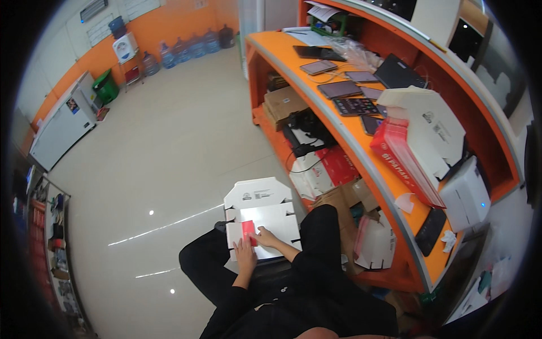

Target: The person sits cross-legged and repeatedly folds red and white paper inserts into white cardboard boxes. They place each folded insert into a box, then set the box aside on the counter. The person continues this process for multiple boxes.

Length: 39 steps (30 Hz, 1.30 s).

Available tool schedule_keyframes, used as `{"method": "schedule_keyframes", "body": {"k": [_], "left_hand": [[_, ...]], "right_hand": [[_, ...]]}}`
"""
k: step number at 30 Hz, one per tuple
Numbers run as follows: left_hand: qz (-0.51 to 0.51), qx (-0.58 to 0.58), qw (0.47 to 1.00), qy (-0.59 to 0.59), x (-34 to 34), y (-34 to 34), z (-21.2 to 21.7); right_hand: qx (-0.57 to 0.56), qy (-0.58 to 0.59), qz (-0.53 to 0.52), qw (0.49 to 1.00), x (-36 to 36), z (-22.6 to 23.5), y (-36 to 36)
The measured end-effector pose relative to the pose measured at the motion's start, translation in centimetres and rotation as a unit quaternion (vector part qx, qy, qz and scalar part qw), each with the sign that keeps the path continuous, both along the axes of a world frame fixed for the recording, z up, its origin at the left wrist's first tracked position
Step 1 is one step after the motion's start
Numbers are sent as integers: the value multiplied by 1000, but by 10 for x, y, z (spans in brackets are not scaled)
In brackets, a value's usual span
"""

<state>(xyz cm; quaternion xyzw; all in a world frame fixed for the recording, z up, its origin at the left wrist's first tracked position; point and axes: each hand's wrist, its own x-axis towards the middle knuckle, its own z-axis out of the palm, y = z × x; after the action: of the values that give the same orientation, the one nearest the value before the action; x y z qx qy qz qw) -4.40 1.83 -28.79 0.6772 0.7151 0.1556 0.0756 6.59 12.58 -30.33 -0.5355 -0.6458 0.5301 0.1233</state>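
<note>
Flat white box (261,212) lies on lap, steady there. Left hand (245,252) presses red paper (248,229) flat, fingers spread. Right hand (267,236) pins paper edge, grip flat, holding nothing.

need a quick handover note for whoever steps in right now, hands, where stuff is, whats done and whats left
Left hand: flat on the red sheet, pressing it onto the box blank.
Right hand: also on the blank, fingertips at the red sheet's edge.
Things: the white box blank lies unfolded on the lap, flaps flat. More white blanks and a stack of red sheets sit on the orange counter to the right.
Done: red sheet laid in the blank.
Left: the box is not yet folded; flaps are all still flat.
</note>
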Motion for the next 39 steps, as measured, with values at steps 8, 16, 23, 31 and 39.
{"method": "schedule_keyframes", "body": {"k": [8, 16, 23, 31, 39], "left_hand": [[197, -21, 941, -273, -17, -30, 63], [-46, 99, 938, -329, 4, -16, 157], [-17, 137, 959, -247, 7, 10, 195], [-30, -7, 843, -538, -11, 12, 225], [-45, 123, 926, -355, -9, 13, 259]], "right_hand": [[-249, 255, -154, 922, -32, 1, 9], [-82, 381, -73, 918, 1, 111, -3], [44, 325, -99, 940, 9, 183, -37], [-5, 421, 6, 907, 49, 211, -28], [-85, 398, -124, 905, 71, 290, -15]]}}
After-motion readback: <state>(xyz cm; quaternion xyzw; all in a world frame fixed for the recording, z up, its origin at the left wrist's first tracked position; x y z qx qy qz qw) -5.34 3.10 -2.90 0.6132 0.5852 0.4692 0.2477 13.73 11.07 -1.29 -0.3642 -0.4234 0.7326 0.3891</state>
